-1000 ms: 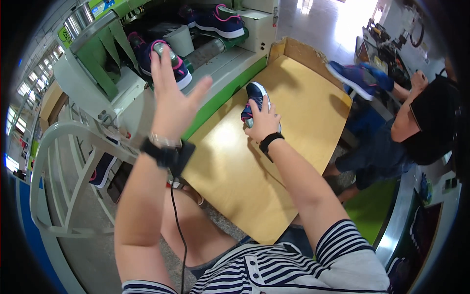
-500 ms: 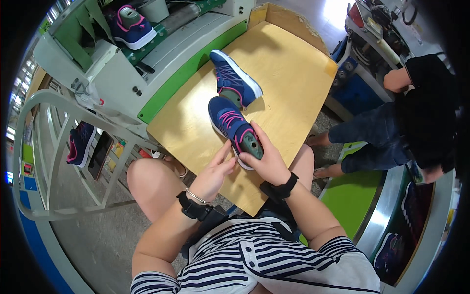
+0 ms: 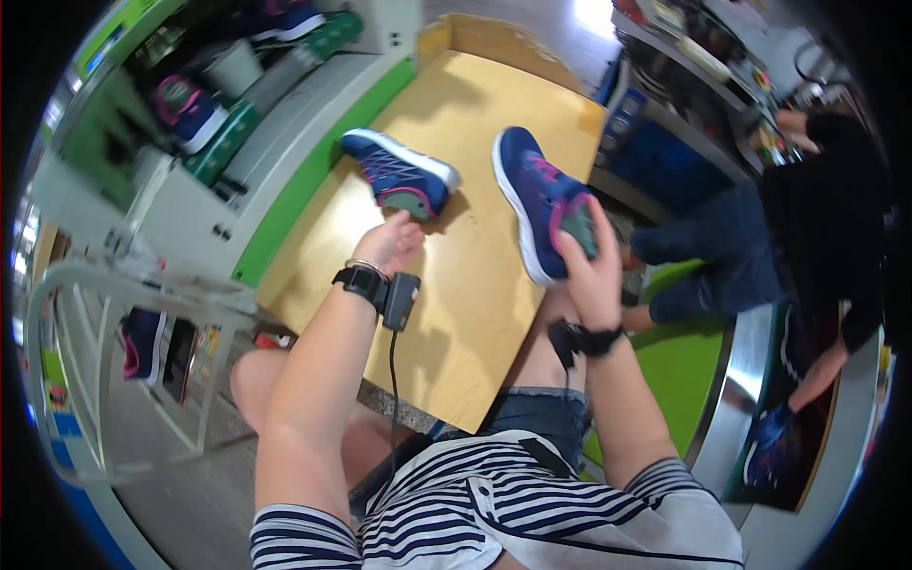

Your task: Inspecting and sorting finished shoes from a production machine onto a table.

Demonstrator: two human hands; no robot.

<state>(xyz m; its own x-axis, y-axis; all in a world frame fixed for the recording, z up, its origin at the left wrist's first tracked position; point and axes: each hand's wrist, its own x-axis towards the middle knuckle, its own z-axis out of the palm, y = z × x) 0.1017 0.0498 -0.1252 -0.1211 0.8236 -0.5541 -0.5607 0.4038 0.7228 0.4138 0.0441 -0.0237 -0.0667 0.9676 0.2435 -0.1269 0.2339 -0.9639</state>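
My right hand [image 3: 597,275] grips a navy sneaker [image 3: 532,190] with pink laces and a white sole by its heel. The shoe is held up over the right side of the wooden table [image 3: 465,351], a green last [image 3: 579,230] showing in its opening. A second navy sneaker [image 3: 399,171], also with a green last [image 3: 407,203] inside, rests on its side towards the table's left edge. My left hand [image 3: 391,244] is just below that shoe's heel, fingers loosely bent and apart. Whether its fingertips touch the last I cannot tell.
More sneakers [image 3: 190,114] sit on the green-roller conveyor at upper left. On the metal rack at left are a sneaker [image 3: 142,344] and a dark phone-like slab [image 3: 179,359]. At right a co-worker [image 3: 817,228] reaches down to a shoe [image 3: 765,461] beside the green panel [image 3: 674,380].
The sneaker in my right hand has moved right, away from the other shoe. My left hand has left it and moved up-left to the second sneaker. My view has shifted somewhat. The co-worker now reaches down.
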